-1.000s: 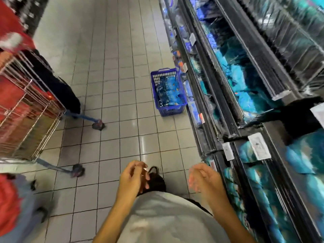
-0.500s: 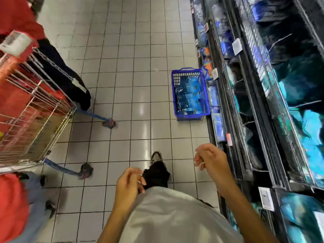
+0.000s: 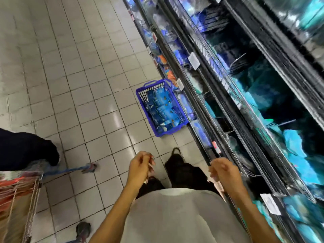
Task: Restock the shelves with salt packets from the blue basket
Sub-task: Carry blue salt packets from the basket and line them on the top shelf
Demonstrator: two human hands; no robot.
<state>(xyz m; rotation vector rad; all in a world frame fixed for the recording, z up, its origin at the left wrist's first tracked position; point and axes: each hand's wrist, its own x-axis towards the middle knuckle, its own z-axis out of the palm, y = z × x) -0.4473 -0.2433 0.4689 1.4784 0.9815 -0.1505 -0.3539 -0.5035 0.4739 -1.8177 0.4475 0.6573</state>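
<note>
The blue basket stands on the tiled floor against the foot of the shelves, ahead of me. Blue salt packets lie inside it. Dark wire shelves run along the right, holding blue and teal packets. My left hand hangs in front of my waist with its fingers loosely curled and nothing in it. My right hand is level with it, close to the shelf edge, fingers also loosely curled and empty. Both hands are well short of the basket.
A metal shopping cart with red goods stands at the lower left, its wheel on the floor. A person's dark trouser leg is beside it. White price tags hang on the shelf rails. Open tiled floor stretches ahead.
The view has tilted and I have stepped forward; the basket sits nearer. My right hand has dropped from a raised position to waist level. The cart has slid towards the lower left.
</note>
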